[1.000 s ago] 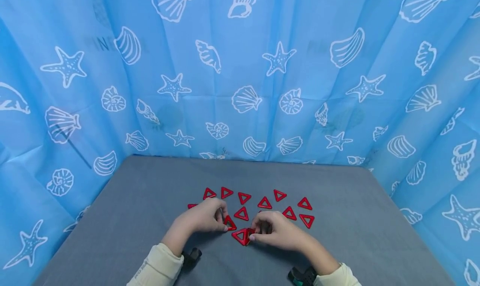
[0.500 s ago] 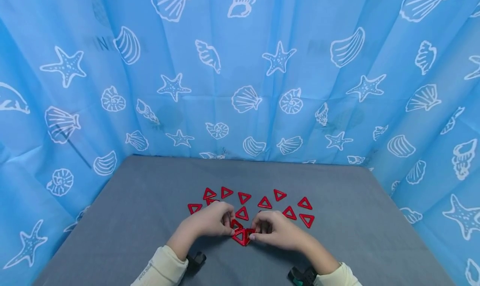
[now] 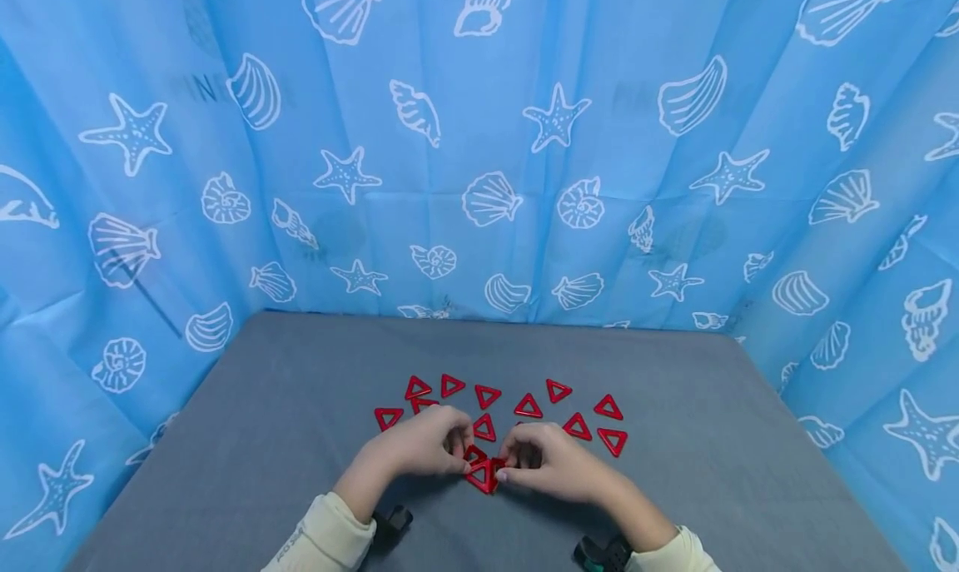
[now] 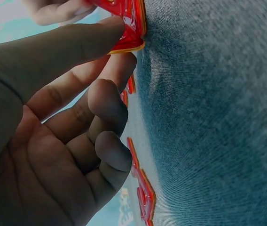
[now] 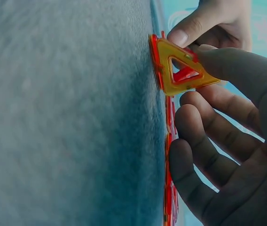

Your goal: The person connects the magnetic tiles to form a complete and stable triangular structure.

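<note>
Near the front middle of the table, both hands meet at a small group of red see-through triangle tiles (image 3: 489, 482), which look like magnetic building tiles. My left hand (image 3: 427, 443) pinches one tile (image 4: 132, 28) between thumb and index finger, at the group's left and far side. From the right, my right hand (image 3: 550, 460) pinches another tile (image 5: 171, 84) that stands tilted up from the cloth; it looks orange-yellow in the right wrist view. The tiles' edges are together between the fingertips. Other fingers of both hands are loosely curled, and fingertips partly hide the tiles.
Several loose red triangle tiles lie flat behind the hands, from a tile at the left (image 3: 388, 410) to one at the right (image 3: 613, 431). Grey cloth (image 3: 315, 372) covers the table. A blue shell-print curtain (image 3: 449, 143) rises behind and at both sides.
My left hand has moved right with its tile, bringing it against the tiles by my right hand. The right hand has stayed nearly still. A loose tile at the left has come into view.
</note>
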`<state>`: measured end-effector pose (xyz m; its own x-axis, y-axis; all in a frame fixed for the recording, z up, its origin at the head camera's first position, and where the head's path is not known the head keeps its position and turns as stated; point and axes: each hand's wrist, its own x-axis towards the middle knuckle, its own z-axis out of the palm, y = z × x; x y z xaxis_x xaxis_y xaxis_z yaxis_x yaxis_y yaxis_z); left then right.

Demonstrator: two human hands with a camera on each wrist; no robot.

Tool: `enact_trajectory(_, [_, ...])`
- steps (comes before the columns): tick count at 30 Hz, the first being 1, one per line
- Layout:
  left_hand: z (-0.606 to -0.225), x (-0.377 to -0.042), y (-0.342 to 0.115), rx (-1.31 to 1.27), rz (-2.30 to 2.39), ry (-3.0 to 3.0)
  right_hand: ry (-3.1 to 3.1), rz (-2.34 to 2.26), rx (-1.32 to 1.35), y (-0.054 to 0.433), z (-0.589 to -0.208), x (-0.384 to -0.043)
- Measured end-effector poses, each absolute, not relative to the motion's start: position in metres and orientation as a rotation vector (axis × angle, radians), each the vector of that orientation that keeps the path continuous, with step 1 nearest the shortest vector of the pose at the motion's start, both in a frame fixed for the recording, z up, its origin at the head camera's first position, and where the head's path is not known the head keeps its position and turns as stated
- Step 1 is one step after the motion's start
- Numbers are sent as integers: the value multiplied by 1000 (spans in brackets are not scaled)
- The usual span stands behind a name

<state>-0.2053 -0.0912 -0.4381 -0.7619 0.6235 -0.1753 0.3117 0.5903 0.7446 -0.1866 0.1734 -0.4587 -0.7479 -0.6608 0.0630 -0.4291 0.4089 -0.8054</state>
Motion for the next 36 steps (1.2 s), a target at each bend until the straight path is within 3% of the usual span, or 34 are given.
enact_trajectory(36, [-439,-202,-83,844,1049,2277,2358,-1302,-986,167,-458,-183])
